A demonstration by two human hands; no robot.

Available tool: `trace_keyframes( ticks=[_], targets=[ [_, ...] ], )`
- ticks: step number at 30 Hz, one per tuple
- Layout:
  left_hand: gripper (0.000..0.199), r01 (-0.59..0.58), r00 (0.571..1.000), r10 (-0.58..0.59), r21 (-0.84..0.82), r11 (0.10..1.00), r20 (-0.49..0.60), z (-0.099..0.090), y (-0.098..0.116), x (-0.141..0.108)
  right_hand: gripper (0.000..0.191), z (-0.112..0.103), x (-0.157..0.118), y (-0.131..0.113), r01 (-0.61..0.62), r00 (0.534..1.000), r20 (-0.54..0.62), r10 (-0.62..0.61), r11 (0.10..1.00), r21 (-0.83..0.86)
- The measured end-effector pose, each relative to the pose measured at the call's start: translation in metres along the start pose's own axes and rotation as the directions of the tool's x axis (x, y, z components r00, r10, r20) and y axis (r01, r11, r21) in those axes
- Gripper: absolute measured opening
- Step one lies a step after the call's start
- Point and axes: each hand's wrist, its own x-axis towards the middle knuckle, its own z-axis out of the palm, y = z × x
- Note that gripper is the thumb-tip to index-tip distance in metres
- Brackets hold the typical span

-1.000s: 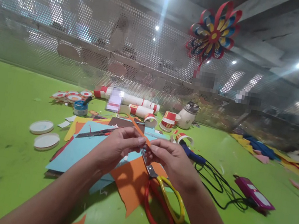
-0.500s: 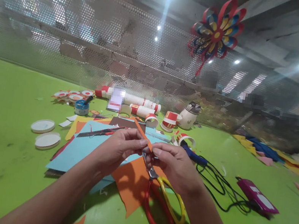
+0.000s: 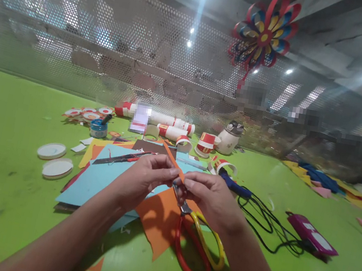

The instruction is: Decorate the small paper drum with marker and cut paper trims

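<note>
Between my two hands a narrow orange paper strip [image 3: 172,157] slants up and away. My left hand [image 3: 147,178] pinches it with thumb and fingertips from the left. On the right, my right hand [image 3: 210,199] pinches its near end, the fingertips of both hands almost meeting. Large scissors with one red and one yellow handle [image 3: 190,268] lie below my right hand, their blades partly hidden under the fingers. Beneath them is an orange paper sheet [image 3: 158,225], overlapping light blue paper [image 3: 87,189]. Smaller dark scissors [image 3: 121,158] rest on the blue paper.
Two white lids [image 3: 58,168] lie left, near a blue jar [image 3: 98,128]. Red-and-white paper cups [image 3: 205,144] and a flask [image 3: 230,138] stand at the back. A blue-handled tool [image 3: 235,187] trails black cable towards a purple box [image 3: 312,234] at right.
Both hands keep their pinch on the orange strip, with hardly any movement. The view has shifted very slightly.
</note>
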Motion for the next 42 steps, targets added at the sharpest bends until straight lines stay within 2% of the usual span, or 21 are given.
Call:
trace_keyframes(
  ticks=[7, 9, 10, 11, 12, 13, 14, 15, 16, 17, 18, 19, 21, 24, 27, 29, 33, 35, 38, 40, 42],
  targets=[
    [0.021, -0.048, 0.998, 0.053, 0.196, 0.979, -0.018, -0.002, -0.004, 0.0, 0.016, 0.001, 0.001, 0.001, -0.011, 0.997, -0.072, 0.005, 0.997, -0.078],
    [0.025, -0.019, 0.997, 0.037, 0.23, 0.973, -0.072, -0.002, -0.005, 0.0, 0.018, 0.003, 0.001, 0.0, -0.005, 0.994, -0.107, -0.016, 0.981, -0.192],
    [0.025, -0.022, 0.989, 0.061, 0.269, 0.963, -0.137, -0.002, -0.005, 0.001, 0.018, 0.003, 0.001, -0.001, -0.005, 0.991, -0.129, -0.029, 0.965, -0.263],
    [0.023, -0.052, 0.967, 0.131, 0.336, 0.94, -0.217, -0.002, -0.004, 0.001, 0.017, 0.004, 0.0, -0.002, -0.008, 0.988, -0.151, -0.045, 0.943, -0.332],
    [0.017, -0.111, 0.928, 0.253, 0.443, 0.89, -0.275, -0.003, -0.003, 0.001, 0.016, 0.005, 0.0, -0.002, -0.012, 0.984, -0.168, -0.059, 0.92, -0.391],
    [0.009, -0.191, 0.866, 0.414, 0.577, 0.794, -0.282, -0.004, -0.001, 0.0, 0.015, 0.006, 0.0, -0.002, -0.017, 0.982, -0.179, -0.067, 0.9, -0.435],
    [0.014, -0.284, 0.797, 0.571, 0.713, 0.641, -0.196, -0.005, 0.0, 0.0, 0.014, 0.006, 0.0, -0.002, -0.022, 0.981, -0.183, -0.072, 0.884, -0.466],
    [0.027, -0.371, 0.739, 0.673, 0.81, 0.455, -0.039, -0.006, 0.002, -0.001, 0.013, 0.006, 0.0, -0.002, -0.023, 0.981, -0.179, -0.073, 0.876, -0.482],
    [0.038, -0.449, 0.704, 0.695, 0.849, 0.279, 0.144, -0.007, 0.003, -0.002, 0.013, 0.005, 0.0, -0.002, -0.026, 0.983, -0.174, -0.065, 0.881, -0.473],
    [0.045, -0.513, 0.694, 0.652, 0.846, 0.148, 0.307, -0.007, 0.004, -0.002, 0.012, 0.005, 0.0, -0.001, -0.031, 0.985, -0.168, -0.05, 0.895, -0.446],
    [0.048, -0.559, 0.697, 0.579, 0.826, 0.071, 0.422, -0.008, 0.004, -0.003, 0.011, 0.004, 0.001, -0.001, -0.036, 0.986, -0.163, -0.033, 0.913, -0.406],
    [0.049, -0.586, 0.708, 0.511, 0.809, 0.038, 0.488, -0.009, 0.004, -0.003, 0.011, 0.003, 0.001, -0.001, -0.045, 0.987, -0.16, -0.013, 0.934, -0.354],
    [0.045, -0.6, 0.725, 0.442, 0.8, 0.026, 0.529, -0.011, 0.003, -0.002, 0.012, 0.0, 0.002, 0.0, -0.073, 0.988, -0.147, 0.037, 0.967, -0.242],
    [0.034, -0.614, 0.712, 0.441, 0.789, 0.014, 0.546, -0.012, 0.003, 0.0, 0.019, -0.003, 0.002, 0.001, -0.132, 0.988, -0.094, 0.126, 0.989, -0.067],
    [0.025, -0.597, 0.723, 0.432, 0.802, -0.002, 0.539, -0.011, 0.003, 0.001, 0.02, -0.004, 0.002, 0.0, -0.188, 0.981, -0.031, 0.191, 0.979, 0.082],
    [0.022, -0.583, 0.721, 0.445, 0.812, -0.023, 0.53, -0.01, 0.002, 0.0, 0.019, -0.005, 0.001, 0.0, -0.215, 0.976, -0.001, 0.218, 0.966, 0.142],
    [0.02, -0.608, 0.679, 0.473, 0.791, -0.067, 0.562, -0.01, -0.002, 0.001, 0.021, -0.007, 0.0, 0.0, -0.247, 0.969, 0.031, 0.246, 0.946, 0.21],
    [0.019, -0.609, 0.68, 0.475, 0.791, -0.058, 0.558, -0.01, -0.004, 0.001, 0.022, -0.008, -0.001, 0.001, -0.247, 0.969, 0.032, 0.246, 0.944, 0.217],
    [0.018, -0.572, 0.733, 0.474, 0.819, 0.043, 0.487, -0.01, -0.005, 0.002, 0.023, -0.01, 0.001, 0.003, -0.228, 0.973, 0.016, 0.23, 0.952, 0.204],
    [0.014, -0.503, 0.797, 0.476, 0.844, 0.185, 0.371, -0.009, -0.004, 0.002, 0.023, -0.011, 0.002, 0.004, -0.169, 0.983, -0.038, 0.178, 0.971, 0.17],
    [0.007, -0.399, 0.869, 0.447, 0.838, 0.372, 0.215, -0.008, -0.003, 0.002, 0.023, -0.012, 0.003, 0.004, -0.071, 0.988, -0.128, 0.085, 0.991, 0.109]
  ],
)
